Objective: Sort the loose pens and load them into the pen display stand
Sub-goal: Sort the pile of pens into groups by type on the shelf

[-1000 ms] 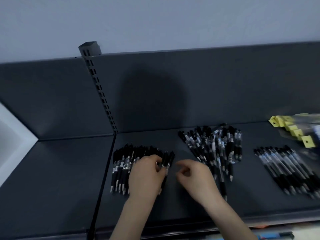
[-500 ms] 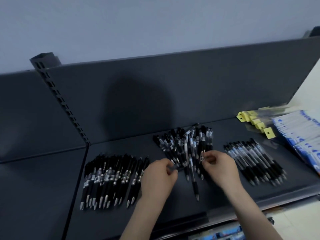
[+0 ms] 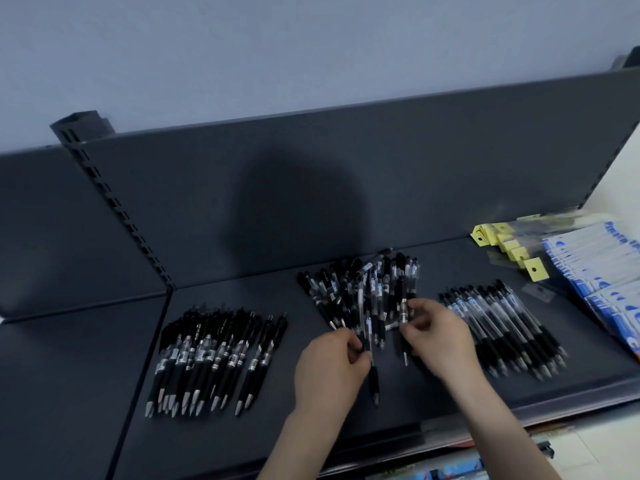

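While left hand (image 3: 329, 372) pinches one pen (image 3: 374, 382) | right hand (image 3: 440, 337) pinches second pen (image 3: 403, 311) | pile (image 3: 360, 285) just beyond

- No word, brand or number is sharp enough to read.
- Black and clear plastic pens in the middle heap (image 3: 363, 292): pale label bands on the barrels, marks too blurred.
- Black plastic pens in the left row (image 3: 214, 355): white printed bands, illegible.
- Clear-barrelled pens in the right row (image 3: 495, 320): pale labels, illegible.
- White and blue flat packets (image 3: 602, 271): blue print, only smears.
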A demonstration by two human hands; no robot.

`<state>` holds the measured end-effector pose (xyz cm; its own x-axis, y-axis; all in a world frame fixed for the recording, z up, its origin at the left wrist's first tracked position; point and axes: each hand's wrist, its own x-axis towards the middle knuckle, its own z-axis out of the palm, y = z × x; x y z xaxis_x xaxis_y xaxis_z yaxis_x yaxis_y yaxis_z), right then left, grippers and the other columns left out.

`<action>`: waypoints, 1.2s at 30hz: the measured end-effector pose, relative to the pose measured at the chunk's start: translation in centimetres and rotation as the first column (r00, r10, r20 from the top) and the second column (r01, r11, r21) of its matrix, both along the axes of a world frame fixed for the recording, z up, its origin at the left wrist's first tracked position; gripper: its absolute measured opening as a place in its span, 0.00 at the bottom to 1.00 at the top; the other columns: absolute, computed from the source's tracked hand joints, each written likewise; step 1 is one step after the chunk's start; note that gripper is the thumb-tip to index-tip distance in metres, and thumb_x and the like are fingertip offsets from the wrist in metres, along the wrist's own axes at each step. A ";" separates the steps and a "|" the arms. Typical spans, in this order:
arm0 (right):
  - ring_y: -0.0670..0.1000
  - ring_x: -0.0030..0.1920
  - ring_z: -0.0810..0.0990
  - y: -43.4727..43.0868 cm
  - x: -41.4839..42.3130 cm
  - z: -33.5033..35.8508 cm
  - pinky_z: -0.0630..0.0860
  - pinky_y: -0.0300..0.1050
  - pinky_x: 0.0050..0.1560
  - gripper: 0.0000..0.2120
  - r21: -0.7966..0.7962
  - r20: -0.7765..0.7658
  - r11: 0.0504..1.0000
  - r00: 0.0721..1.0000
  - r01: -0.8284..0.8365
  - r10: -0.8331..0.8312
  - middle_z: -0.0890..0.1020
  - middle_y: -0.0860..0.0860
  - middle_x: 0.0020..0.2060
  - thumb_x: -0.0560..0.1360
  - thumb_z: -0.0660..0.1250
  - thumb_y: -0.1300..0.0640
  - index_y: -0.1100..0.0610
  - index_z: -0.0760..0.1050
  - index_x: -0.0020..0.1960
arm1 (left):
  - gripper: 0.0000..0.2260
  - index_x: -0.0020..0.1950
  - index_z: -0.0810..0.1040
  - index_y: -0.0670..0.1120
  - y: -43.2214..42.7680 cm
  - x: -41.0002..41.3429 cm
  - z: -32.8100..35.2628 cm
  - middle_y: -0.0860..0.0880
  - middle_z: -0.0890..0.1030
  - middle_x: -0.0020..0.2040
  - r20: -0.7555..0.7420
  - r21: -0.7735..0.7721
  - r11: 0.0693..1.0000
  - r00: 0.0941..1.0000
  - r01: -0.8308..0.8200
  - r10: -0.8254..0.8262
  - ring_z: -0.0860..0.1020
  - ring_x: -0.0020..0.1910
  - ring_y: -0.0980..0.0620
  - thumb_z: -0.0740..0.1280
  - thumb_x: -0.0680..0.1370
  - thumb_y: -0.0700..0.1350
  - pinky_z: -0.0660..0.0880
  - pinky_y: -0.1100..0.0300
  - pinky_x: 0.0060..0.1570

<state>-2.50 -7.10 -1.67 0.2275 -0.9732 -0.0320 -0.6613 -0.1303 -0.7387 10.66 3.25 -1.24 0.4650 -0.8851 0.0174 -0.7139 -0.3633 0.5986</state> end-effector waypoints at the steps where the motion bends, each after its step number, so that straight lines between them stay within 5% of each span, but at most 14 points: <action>1: 0.50 0.36 0.81 -0.1 -0.5 0.1 0.78 0.45 0.43 0.18 -0.006 0.007 1.000 1.000 0.002 -0.002 0.81 0.45 0.35 0.72 0.70 0.58 0.52 0.75 0.61 | 0.04 0.47 0.79 0.54 -0.3 -0.1 0.2 0.56 0.80 0.39 0.005 -0.005 1.000 1.000 0.003 -0.003 0.77 0.41 0.58 0.68 0.74 0.52 0.76 0.60 0.40; 11: 0.48 0.34 0.80 -0.7 -4.1 0.5 0.77 0.45 0.42 0.17 0.002 0.076 1.000 0.997 -0.003 0.003 0.81 0.46 0.33 0.72 0.69 0.59 0.51 0.76 0.60 | 0.09 0.53 0.81 0.49 -9.4 -1.8 2.5 0.51 0.83 0.49 0.097 -0.012 0.995 0.991 0.098 -0.096 0.79 0.50 0.51 0.67 0.75 0.43 0.77 0.56 0.49; 19: 0.46 0.36 0.79 -0.9 -6.1 0.4 0.75 0.41 0.43 0.17 0.002 0.129 1.000 0.992 -0.001 0.001 0.80 0.46 0.33 0.71 0.70 0.60 0.51 0.77 0.59 | 0.03 0.46 0.80 0.42 -16.2 -2.7 2.2 0.45 0.82 0.47 0.289 0.302 0.951 0.945 0.064 -0.155 0.77 0.41 0.47 0.67 0.76 0.39 0.72 0.57 0.36; 26: 0.42 0.35 0.77 -1.2 -7.2 0.5 0.72 0.35 0.39 0.17 0.024 0.143 1.000 0.990 -0.013 0.009 0.80 0.45 0.33 0.72 0.69 0.59 0.49 0.76 0.60 | 0.08 0.53 0.79 0.42 -18.3 -3.7 1.6 0.45 0.80 0.54 0.329 0.415 0.910 0.929 0.021 -0.171 0.79 0.52 0.45 0.69 0.76 0.42 0.73 0.56 0.39; 33: 0.43 0.34 0.77 -1.2 -7.4 0.7 0.75 0.38 0.41 0.17 0.033 0.152 0.999 0.988 -0.029 0.023 0.80 0.45 0.33 0.72 0.70 0.59 0.48 0.76 0.60 | 0.10 0.34 0.73 0.44 -16.7 -3.1 3.4 0.49 0.74 0.31 0.214 0.246 0.969 0.976 -0.017 -0.037 0.73 0.31 0.51 0.69 0.72 0.47 0.66 0.62 0.26; 36: 0.45 0.35 0.79 -0.9 -6.5 0.9 0.77 0.42 0.43 0.17 0.034 0.159 0.997 0.986 -0.063 0.057 0.80 0.46 0.34 0.72 0.70 0.59 0.48 0.76 0.59 | 0.10 0.34 0.79 0.43 -13.8 -2.3 4.2 0.49 0.77 0.30 0.147 0.153 0.987 0.989 -0.043 0.020 0.75 0.31 0.51 0.69 0.71 0.48 0.69 0.61 0.29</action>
<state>-9.04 -8.02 -0.74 0.2902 -0.9565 -0.0283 -0.5283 -0.1355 -0.8382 8.37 -10.53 2.96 0.4953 -0.8673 -0.0499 -0.7754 -0.4673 0.4248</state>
